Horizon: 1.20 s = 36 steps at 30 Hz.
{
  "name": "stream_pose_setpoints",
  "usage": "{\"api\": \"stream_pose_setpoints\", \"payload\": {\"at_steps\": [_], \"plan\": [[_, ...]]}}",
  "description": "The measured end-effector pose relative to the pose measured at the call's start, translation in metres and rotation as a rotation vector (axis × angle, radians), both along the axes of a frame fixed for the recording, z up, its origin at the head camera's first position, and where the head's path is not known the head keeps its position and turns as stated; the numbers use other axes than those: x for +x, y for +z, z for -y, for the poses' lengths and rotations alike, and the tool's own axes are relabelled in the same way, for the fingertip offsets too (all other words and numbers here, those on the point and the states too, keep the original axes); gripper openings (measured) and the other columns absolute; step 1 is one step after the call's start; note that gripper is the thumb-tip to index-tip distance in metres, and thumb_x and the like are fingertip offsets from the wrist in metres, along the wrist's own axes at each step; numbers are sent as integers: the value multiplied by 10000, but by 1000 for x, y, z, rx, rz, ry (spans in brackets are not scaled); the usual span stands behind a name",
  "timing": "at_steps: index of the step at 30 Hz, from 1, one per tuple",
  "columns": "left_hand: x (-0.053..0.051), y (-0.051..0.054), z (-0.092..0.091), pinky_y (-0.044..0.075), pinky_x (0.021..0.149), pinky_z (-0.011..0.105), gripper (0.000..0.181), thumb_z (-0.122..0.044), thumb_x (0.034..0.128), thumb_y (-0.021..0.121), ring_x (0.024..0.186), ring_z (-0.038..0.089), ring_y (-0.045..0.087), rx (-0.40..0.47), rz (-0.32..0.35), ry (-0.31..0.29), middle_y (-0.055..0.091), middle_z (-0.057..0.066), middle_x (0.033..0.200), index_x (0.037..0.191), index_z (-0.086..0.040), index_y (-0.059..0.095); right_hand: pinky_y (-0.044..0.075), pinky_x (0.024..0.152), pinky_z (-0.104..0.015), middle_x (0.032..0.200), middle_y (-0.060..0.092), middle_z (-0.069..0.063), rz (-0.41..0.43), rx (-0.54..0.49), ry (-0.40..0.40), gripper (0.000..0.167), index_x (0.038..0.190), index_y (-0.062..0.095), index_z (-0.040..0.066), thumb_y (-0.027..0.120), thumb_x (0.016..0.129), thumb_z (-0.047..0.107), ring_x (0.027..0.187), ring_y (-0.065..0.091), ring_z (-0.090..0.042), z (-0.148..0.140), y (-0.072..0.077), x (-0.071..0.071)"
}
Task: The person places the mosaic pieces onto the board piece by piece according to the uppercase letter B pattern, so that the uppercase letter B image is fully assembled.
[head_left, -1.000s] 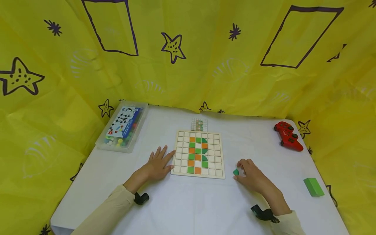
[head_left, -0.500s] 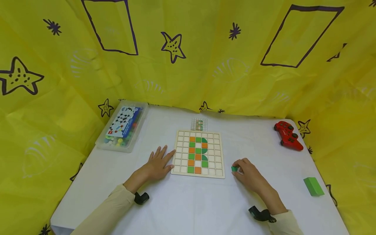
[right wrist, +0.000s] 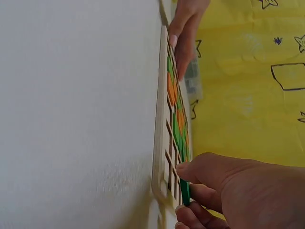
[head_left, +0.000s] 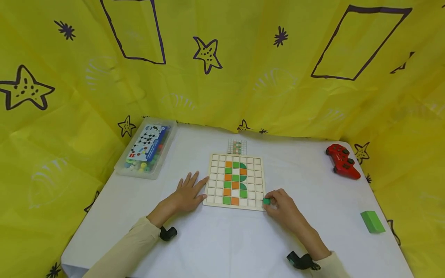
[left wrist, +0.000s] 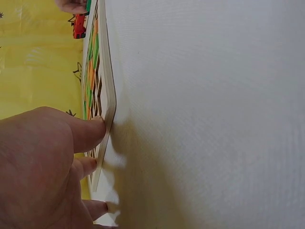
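Note:
A pale wooden grid board (head_left: 257,174) lies on the white table, with orange and green tiles (head_left: 235,185) set in its middle columns, some of the dark green ones rounded. My left hand (head_left: 185,196) lies with fingers spread at the board's left edge; its thumb and a finger touch the rim in the left wrist view. Between thumb and fingers, my right hand (head_left: 282,205) pinches a dark green tile (right wrist: 185,191) at the board's lower right corner. The tile's full shape is partly hidden by the fingers. Behind the board lies a small pattern card (head_left: 237,146).
A clear plastic box (head_left: 158,164) of coloured pieces stands at the back left. A red game controller (head_left: 343,161) lies at the back right, and a green block (head_left: 372,222) sits near the right edge. A yellow curtain (head_left: 222,96) surrounds the table.
My right hand has moved left with the dark green tile, from the bare table to the board's lower right corner. The left hand stays at the board's edge.

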State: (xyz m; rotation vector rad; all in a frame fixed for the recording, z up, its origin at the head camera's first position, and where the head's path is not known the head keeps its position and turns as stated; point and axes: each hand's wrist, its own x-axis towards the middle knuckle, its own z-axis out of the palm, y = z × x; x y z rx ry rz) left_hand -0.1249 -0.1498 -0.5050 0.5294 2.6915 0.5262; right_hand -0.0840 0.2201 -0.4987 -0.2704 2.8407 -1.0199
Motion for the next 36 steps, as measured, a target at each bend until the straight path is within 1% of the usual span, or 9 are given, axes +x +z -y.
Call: {"api": "stream_pose_setpoints", "payload": {"at_steps": [4, 7, 10, 15, 20, 25, 27, 31, 36], "plan": [[0, 0, 0, 69, 1255, 714, 648, -377, 1115, 487, 1609, 508, 17, 4, 1, 1, 81, 249, 1753, 1690, -173, 269, 526, 839, -319, 1081, 588, -41, -1, -4, 21, 239, 1151, 689, 64, 768, 926, 62, 938, 555, -153, 20, -2, 0], [1, 1, 0, 69, 1254, 715, 647, -377, 1115, 485, 1607, 512, 18, 7, 0, 0, 81, 253, 1752, 1689, -170, 270, 538, 855, -313, 1078, 582, -17, -2, -18, 42, 251, 1154, 671, 101, 771, 927, 61, 950, 572, -137, 33, -3, 0], [1, 1, 0, 70, 1253, 717, 647, -373, 1113, 491, 1606, 517, 24, 14, 0, 1, 87, 257, 1750, 1687, -164, 277, 544, 867, -313, 1065, 568, 5, -12, -28, 63, 225, 1108, 663, 132, 777, 929, 59, 966, 578, -129, 43, -4, 0], [2, 3, -1, 71, 1256, 711, 645, -376, 1115, 488, 1608, 512, 26, 11, 4, -1, 87, 252, 1751, 1688, -172, 275, 548, 862, -327, 1028, 544, 22, -39, -27, 82, 176, 1022, 669, 143, 787, 927, 53, 968, 562, -131, 55, -6, 0], [3, 4, -2, 67, 1257, 710, 650, -375, 1113, 496, 1609, 509, 26, 17, 6, 0, 87, 248, 1752, 1689, -171, 274, 551, 883, -335, 1011, 535, 61, -35, -19, 111, 169, 988, 669, 176, 789, 941, 68, 985, 578, -133, 58, -8, 2], [4, 5, -2, 71, 1254, 716, 652, -378, 1111, 501, 1607, 511, 30, 13, -2, 5, 92, 249, 1752, 1688, -173, 277, 559, 905, -337, 1055, 555, 46, -46, -20, 168, 144, 1012, 689, 145, 753, 959, 27, 992, 611, -148, 59, -6, 0], [3, 5, -2, 74, 1251, 720, 651, -376, 1110, 504, 1606, 515, 35, 15, -7, 4, 99, 253, 1750, 1686, -169, 282, 564, 905, -345, 1063, 567, 33, -44, -19, 179, 141, 1027, 701, 128, 732, 965, 6, 989, 619, -155, 59, -4, -1], [3, 4, -2, 78, 1251, 721, 646, -369, 1110, 503, 1605, 518, 42, 18, -10, 2, 105, 256, 1748, 1684, -165, 288, 573, 909, -369, 1074, 583, 23, -25, -6, 197, 129, 1061, 716, 115, 716, 982, 13, 1004, 635, -164, 58, -3, -4], [3, 3, -2, 75, 1251, 721, 648, -373, 1111, 499, 1604, 519, 40, 22, -6, -3, 100, 259, 1747, 1685, -164, 284, 576, 909, -364, 1084, 593, 22, -22, 0, 214, 125, 1064, 721, 110, 713, 984, 15, 1006, 639, -166, 58, -4, -4]]}}
